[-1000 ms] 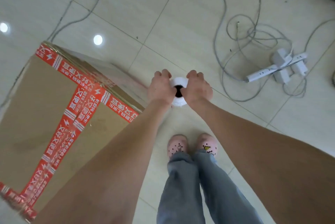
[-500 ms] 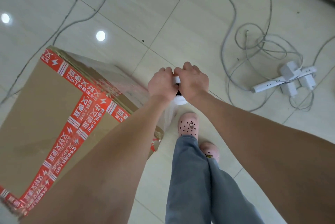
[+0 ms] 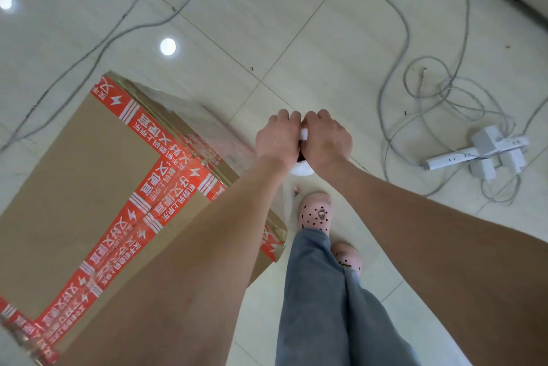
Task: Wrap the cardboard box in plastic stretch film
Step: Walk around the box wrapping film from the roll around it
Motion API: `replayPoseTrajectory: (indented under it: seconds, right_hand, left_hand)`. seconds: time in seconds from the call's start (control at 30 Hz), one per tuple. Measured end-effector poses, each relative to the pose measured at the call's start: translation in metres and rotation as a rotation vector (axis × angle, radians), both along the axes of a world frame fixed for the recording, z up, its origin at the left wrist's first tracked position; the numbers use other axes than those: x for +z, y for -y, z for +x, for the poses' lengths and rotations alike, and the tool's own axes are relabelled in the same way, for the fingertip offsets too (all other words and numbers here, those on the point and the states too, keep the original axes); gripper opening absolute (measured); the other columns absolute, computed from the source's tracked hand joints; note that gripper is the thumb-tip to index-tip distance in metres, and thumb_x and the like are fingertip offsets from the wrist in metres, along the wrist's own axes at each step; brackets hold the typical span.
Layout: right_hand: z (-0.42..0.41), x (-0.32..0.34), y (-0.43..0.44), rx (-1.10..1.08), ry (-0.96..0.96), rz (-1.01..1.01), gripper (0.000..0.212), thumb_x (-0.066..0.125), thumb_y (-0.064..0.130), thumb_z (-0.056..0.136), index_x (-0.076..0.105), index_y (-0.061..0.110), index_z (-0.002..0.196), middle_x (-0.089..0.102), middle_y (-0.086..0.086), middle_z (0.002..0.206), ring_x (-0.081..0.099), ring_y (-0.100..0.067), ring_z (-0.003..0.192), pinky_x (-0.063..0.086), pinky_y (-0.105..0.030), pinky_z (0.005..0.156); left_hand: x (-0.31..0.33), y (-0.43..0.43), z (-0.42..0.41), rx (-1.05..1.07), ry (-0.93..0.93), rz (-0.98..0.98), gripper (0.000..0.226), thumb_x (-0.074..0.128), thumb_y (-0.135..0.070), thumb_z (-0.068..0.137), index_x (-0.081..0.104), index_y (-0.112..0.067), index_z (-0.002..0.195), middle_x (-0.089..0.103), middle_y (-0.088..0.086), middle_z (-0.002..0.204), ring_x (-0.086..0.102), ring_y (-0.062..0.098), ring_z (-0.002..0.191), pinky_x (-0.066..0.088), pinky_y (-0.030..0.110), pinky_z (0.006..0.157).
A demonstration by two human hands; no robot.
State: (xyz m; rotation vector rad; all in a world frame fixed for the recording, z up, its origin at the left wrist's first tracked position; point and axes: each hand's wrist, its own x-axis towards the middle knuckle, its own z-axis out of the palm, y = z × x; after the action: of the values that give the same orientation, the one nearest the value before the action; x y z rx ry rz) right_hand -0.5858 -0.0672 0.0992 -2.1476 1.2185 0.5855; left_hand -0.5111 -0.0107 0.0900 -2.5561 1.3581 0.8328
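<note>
Both hands have shifted along the box's side since a second ago, feet stepping with them. Left hand [image 3: 277, 137] and right hand [image 3: 326, 137] touch, each closed on the upright roll [image 3: 302, 169] between them, arms stretched forward. Just left of them, the box [image 3: 74, 175] shows film [image 3: 219, 143] on its side; more passes probably remain.

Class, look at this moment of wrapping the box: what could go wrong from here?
1. The loose cables and power strip lie on the floor near the feet: a likely trip hazard while circling the cardboard box.
2. Both hands, left hand and right hand, hold the film roll, so neither is free to break a fall.
</note>
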Motion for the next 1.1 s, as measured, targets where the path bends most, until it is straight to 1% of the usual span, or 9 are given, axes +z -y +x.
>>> replayPoseTrajectory:
  seconds: [0.23,0.3,0.4,0.53,0.63,0.73,0.83,1.0,1.1]
  right_hand:
    - [0.047,0.005,0.006,0.380,0.077,-0.089,0.035,0.059,0.016,0.087,0.053,0.019,0.121,0.044,-0.003,0.125,0.044,-0.022,0.115,0.038,-0.032,0.067]
    - [0.055,0.002,0.001,0.340,0.084,-0.083,0.043,0.059,0.013,0.086,0.047,0.020,0.127,0.041,-0.003,0.129,0.040,-0.022,0.119,0.039,-0.032,0.067]
    - [0.055,-0.006,-0.001,0.010,0.009,-0.009,0.050,0.065,0.018,0.083,0.042,0.020,0.127,0.043,-0.004,0.125,0.049,-0.025,0.111,0.038,-0.032,0.066]
    - [0.054,-0.008,0.005,-0.272,-0.045,0.109,0.042,0.064,0.023,0.085,0.046,0.017,0.122,0.047,-0.006,0.121,0.058,-0.030,0.100,0.037,-0.032,0.067]
    - [0.058,-0.005,0.015,-0.203,-0.051,0.066,0.032,0.058,0.019,0.087,0.050,0.018,0.119,0.049,-0.007,0.117,0.055,-0.029,0.090,0.036,-0.031,0.066]
    - [0.067,-0.004,0.028,-0.081,-0.022,0.014,0.024,0.051,0.019,0.089,0.054,0.020,0.113,0.051,-0.006,0.113,0.045,-0.025,0.081,0.035,-0.030,0.066]
    - [0.081,-0.006,0.038,0.051,-0.007,0.004,0.022,0.047,0.021,0.091,0.056,0.022,0.111,0.050,-0.003,0.114,0.048,-0.025,0.087,0.034,-0.031,0.068]
    - [0.109,-0.005,0.041,0.370,0.037,-0.026,0.026,0.057,0.021,0.088,0.056,0.023,0.113,0.047,-0.002,0.117,0.050,-0.023,0.107,0.041,-0.032,0.071]
    - [0.127,-0.008,0.039,0.377,0.103,0.000,0.028,0.050,0.027,0.090,0.054,0.023,0.117,0.047,0.000,0.120,0.048,-0.019,0.105,0.030,-0.024,0.058]
  left_hand:
    - [0.002,-0.009,0.032,0.428,-0.097,-0.043,0.024,0.053,-0.017,0.084,0.051,-0.006,0.105,0.055,0.012,0.108,0.057,0.032,0.099,0.045,0.037,0.072]
    - [-0.001,-0.015,0.039,0.541,-0.104,-0.042,0.027,0.055,-0.020,0.085,0.052,-0.005,0.107,0.056,0.012,0.109,0.058,0.032,0.100,0.046,0.038,0.073]
    - [-0.004,-0.020,0.043,0.684,-0.082,-0.015,0.032,0.062,-0.025,0.084,0.052,-0.009,0.108,0.058,0.007,0.110,0.059,0.029,0.100,0.045,0.036,0.071]
    - [0.001,-0.011,0.045,0.532,-0.089,-0.030,0.032,0.060,-0.022,0.086,0.047,-0.010,0.112,0.050,0.009,0.113,0.055,0.030,0.099,0.045,0.036,0.069]
    - [0.006,0.007,0.050,0.266,-0.086,-0.041,0.030,0.055,-0.016,0.087,0.045,-0.011,0.116,0.047,0.009,0.113,0.051,0.029,0.101,0.045,0.038,0.068]
    - [0.004,0.022,0.057,0.168,-0.063,-0.005,0.028,0.051,-0.013,0.087,0.047,-0.013,0.115,0.048,0.008,0.112,0.050,0.027,0.102,0.038,0.033,0.065]
    - [-0.001,0.026,0.068,0.233,-0.061,-0.018,0.020,0.051,-0.017,0.086,0.050,-0.011,0.105,0.051,0.006,0.104,0.054,0.027,0.096,0.037,0.034,0.063]
    - [0.004,0.017,0.089,0.420,-0.082,-0.022,0.020,0.054,-0.022,0.084,0.052,-0.010,0.099,0.055,0.006,0.099,0.058,0.029,0.089,0.037,0.032,0.063]
    - [0.003,0.009,0.096,0.582,-0.081,-0.041,0.023,0.054,-0.025,0.086,0.051,-0.008,0.102,0.056,0.008,0.104,0.058,0.030,0.092,0.036,0.033,0.064]
